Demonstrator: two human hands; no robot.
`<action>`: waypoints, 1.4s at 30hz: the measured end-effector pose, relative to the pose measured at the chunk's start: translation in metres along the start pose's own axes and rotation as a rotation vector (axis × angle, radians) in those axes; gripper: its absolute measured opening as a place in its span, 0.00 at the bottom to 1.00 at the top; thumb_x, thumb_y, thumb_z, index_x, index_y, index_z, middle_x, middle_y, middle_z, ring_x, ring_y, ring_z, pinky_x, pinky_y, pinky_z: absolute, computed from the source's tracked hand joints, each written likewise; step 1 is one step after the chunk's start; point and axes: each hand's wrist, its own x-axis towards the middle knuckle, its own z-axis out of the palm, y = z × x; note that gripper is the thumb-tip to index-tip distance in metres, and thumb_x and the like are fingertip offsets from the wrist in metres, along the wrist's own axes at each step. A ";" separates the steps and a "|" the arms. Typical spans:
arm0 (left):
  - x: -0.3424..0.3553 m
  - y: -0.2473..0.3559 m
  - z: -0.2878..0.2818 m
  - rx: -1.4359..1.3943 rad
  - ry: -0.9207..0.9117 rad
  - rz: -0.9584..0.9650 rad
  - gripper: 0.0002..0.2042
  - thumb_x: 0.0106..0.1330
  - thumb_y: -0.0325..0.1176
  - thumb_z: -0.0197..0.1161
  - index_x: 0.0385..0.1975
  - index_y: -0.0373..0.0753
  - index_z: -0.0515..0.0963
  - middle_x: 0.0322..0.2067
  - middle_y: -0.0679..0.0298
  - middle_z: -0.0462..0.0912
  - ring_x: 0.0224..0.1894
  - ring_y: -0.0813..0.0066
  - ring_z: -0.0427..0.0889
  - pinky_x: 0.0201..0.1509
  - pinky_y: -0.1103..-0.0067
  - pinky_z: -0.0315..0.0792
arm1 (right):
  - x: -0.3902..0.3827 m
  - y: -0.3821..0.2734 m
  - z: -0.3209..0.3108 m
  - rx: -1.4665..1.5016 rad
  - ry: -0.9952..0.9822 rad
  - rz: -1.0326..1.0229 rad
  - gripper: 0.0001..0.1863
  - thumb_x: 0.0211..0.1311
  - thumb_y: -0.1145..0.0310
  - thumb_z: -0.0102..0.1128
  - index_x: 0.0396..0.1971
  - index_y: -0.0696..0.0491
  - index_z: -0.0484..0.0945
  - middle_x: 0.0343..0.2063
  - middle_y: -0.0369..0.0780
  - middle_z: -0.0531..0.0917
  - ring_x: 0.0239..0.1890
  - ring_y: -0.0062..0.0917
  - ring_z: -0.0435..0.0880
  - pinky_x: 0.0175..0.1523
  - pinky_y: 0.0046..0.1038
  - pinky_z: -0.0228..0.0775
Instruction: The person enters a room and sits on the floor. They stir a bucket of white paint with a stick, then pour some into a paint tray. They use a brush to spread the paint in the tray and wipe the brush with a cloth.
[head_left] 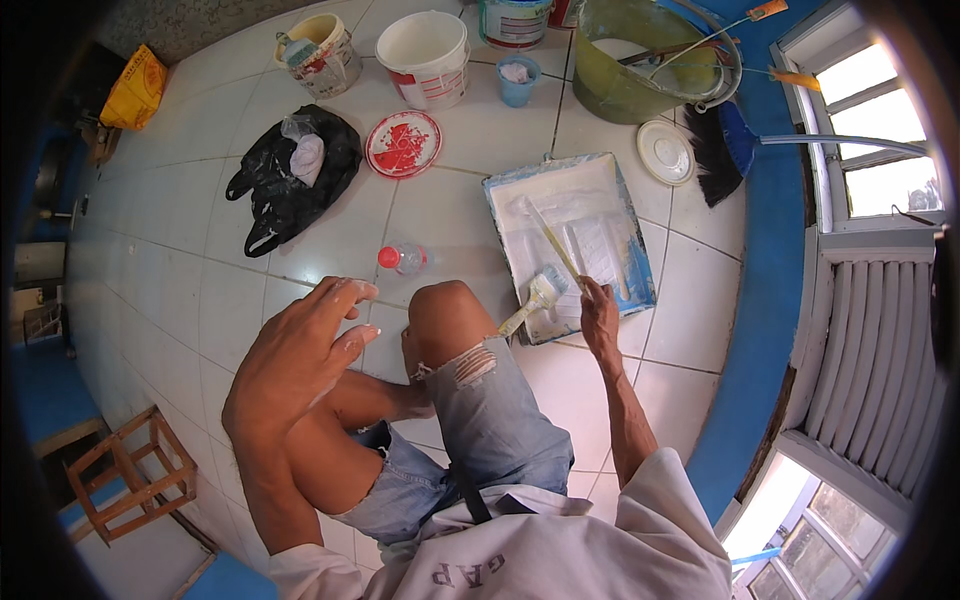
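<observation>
My right hand (600,318) reaches to the near edge of a blue paint tray (637,262) filled with white paint. It grips the end of a thin pale stick (550,240) that slants across the tray. A paintbrush (538,297) with a yellowish handle lies on the tray's near corner, just left of that hand. My left hand (300,350) hovers open above my left knee, fingers spread and tipped with white paint, holding nothing. My bent right knee (445,310) in torn denim shorts sits between the two hands.
On the white tiled floor lie a clear bottle with a red cap (403,259), a black plastic bag (290,175) and a red-smeared lid (403,143). Paint buckets (425,55), a green tub (650,60), a white lid (665,152) and a broom (735,145) stand behind. A wooden stool (130,475) is at left.
</observation>
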 end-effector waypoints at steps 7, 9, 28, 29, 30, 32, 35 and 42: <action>0.001 0.002 -0.001 0.009 -0.001 0.016 0.17 0.66 0.29 0.64 0.53 0.35 0.73 0.47 0.56 0.80 0.46 0.61 0.81 0.53 0.69 0.75 | 0.003 0.025 -0.012 -0.028 0.131 0.000 0.20 0.64 0.78 0.56 0.56 0.50 0.79 0.38 0.47 0.75 0.40 0.43 0.79 0.46 0.40 0.71; 0.002 0.000 0.001 -0.002 -0.001 0.030 0.17 0.65 0.28 0.64 0.53 0.35 0.73 0.46 0.55 0.80 0.46 0.61 0.81 0.53 0.69 0.74 | -0.003 0.013 -0.002 0.013 0.031 -0.062 0.20 0.64 0.78 0.57 0.57 0.51 0.79 0.36 0.48 0.75 0.39 0.43 0.78 0.45 0.40 0.71; 0.001 0.003 -0.001 0.001 -0.011 0.012 0.18 0.65 0.28 0.65 0.54 0.34 0.73 0.47 0.55 0.80 0.46 0.62 0.81 0.54 0.70 0.75 | -0.001 0.011 0.006 0.042 0.044 -0.049 0.20 0.64 0.77 0.56 0.56 0.48 0.80 0.39 0.50 0.76 0.41 0.46 0.79 0.47 0.41 0.72; 0.001 0.002 -0.001 0.003 -0.008 0.019 0.17 0.66 0.29 0.64 0.53 0.35 0.73 0.47 0.56 0.80 0.46 0.61 0.81 0.52 0.68 0.75 | -0.002 0.002 0.008 0.040 0.017 -0.038 0.20 0.64 0.76 0.56 0.56 0.48 0.80 0.39 0.50 0.77 0.41 0.46 0.79 0.47 0.41 0.72; 0.001 0.002 -0.001 0.006 -0.005 0.026 0.16 0.66 0.30 0.64 0.53 0.36 0.73 0.47 0.56 0.80 0.46 0.59 0.81 0.51 0.67 0.75 | -0.002 -0.005 0.007 0.038 -0.010 -0.027 0.20 0.64 0.76 0.56 0.56 0.48 0.80 0.38 0.50 0.77 0.41 0.46 0.79 0.47 0.41 0.72; 0.001 0.002 0.000 0.009 0.001 0.035 0.16 0.67 0.32 0.64 0.52 0.37 0.73 0.46 0.56 0.80 0.46 0.57 0.81 0.49 0.66 0.76 | 0.005 0.002 0.004 0.011 0.053 -0.017 0.20 0.64 0.76 0.55 0.56 0.48 0.79 0.38 0.50 0.77 0.41 0.46 0.80 0.47 0.41 0.72; 0.001 0.002 -0.001 0.008 -0.007 0.023 0.16 0.66 0.30 0.64 0.52 0.36 0.73 0.47 0.56 0.80 0.46 0.59 0.81 0.51 0.67 0.75 | 0.014 0.014 -0.008 -0.021 0.178 0.047 0.20 0.65 0.77 0.54 0.57 0.51 0.79 0.39 0.51 0.77 0.41 0.47 0.80 0.48 0.42 0.72; 0.003 -0.002 0.001 0.011 0.006 0.059 0.16 0.67 0.32 0.64 0.52 0.37 0.73 0.46 0.57 0.80 0.46 0.58 0.81 0.49 0.66 0.76 | 0.006 -0.014 0.016 0.055 0.011 -0.014 0.21 0.64 0.76 0.56 0.57 0.49 0.79 0.39 0.51 0.78 0.42 0.49 0.81 0.48 0.42 0.73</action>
